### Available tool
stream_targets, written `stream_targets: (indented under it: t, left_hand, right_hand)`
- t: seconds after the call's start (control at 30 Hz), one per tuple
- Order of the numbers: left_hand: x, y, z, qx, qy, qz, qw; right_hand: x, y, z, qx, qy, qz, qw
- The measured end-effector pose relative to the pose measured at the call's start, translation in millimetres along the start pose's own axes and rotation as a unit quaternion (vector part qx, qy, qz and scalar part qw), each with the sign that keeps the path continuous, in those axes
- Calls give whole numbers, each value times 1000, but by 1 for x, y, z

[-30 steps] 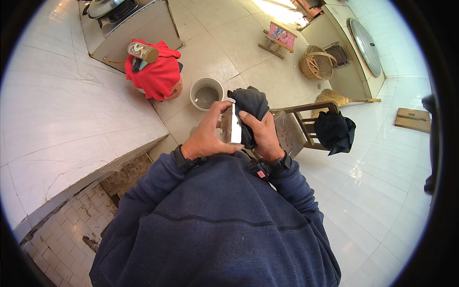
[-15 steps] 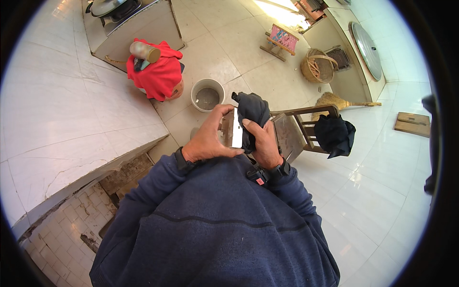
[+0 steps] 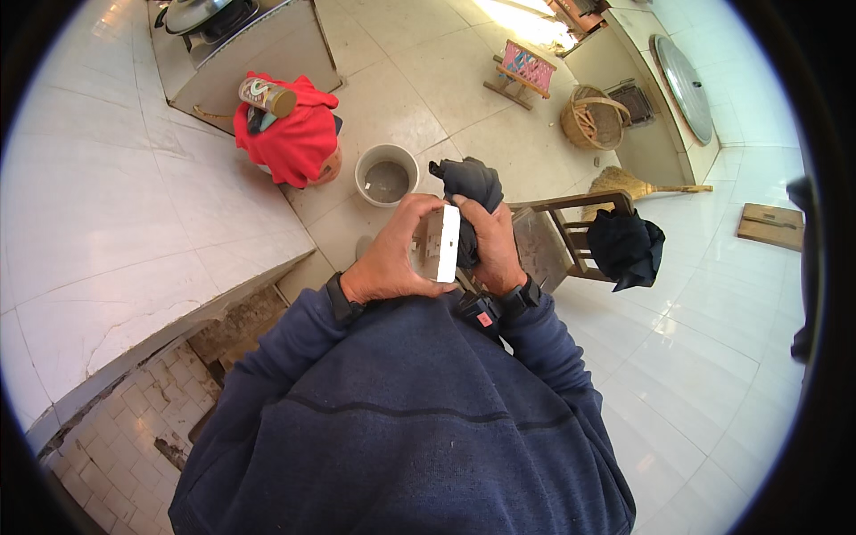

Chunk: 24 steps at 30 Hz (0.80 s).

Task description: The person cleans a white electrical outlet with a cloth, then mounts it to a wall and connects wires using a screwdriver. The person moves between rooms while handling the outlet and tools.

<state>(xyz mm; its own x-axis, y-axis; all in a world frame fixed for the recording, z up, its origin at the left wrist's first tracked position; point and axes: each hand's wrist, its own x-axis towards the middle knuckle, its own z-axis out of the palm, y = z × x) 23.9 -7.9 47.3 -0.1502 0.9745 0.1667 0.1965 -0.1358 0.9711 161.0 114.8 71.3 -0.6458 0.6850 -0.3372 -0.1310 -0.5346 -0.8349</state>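
Note:
Between the thumb and fingers of my left hand [image 3: 385,256] is a small box-like thing with a white edge [image 3: 448,245]. The white side bears a small dark mark, and its exact kind cannot be made out. My right hand [image 3: 496,250] grips a bunched dark cloth [image 3: 474,183], thumb on top, right beside the white edge. Part of the cloth hangs down behind the box-like thing. Both hands are close together in front of my chest.
A grey-white bucket [image 3: 387,176] stands ahead on the tiled floor. A wooden chair [image 3: 546,254] is close at right, a black cloth [image 3: 624,250] over its back. To the left are a tiled counter [image 3: 205,267] and a red cloth [image 3: 290,134] with a jar [image 3: 267,96] on it.
The white-edged thing has shifted slightly right and turned, showing more of its white side. The dark cloth has moved a little away from me, and my right thumb now lies higher on it.

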Motion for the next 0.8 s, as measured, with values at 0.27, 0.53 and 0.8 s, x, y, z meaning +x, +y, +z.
stream_targets:
  t: [0.27, 0.53, 0.8]
  left_hand:
    - [8, -6, -10, -115, 11, -67, 991]
    - [13, -15, -10, -37, 15, -73, 997]
    - [12, -4, -8, 38, -46, -18, 998]
  right_hand:
    - [-13, -17, -15, 82, -109, 111, 985]
    - [-24, -14, -5, -67, -88, 89, 990]
    - [12, -1, -11, -147, -30, 24, 988]
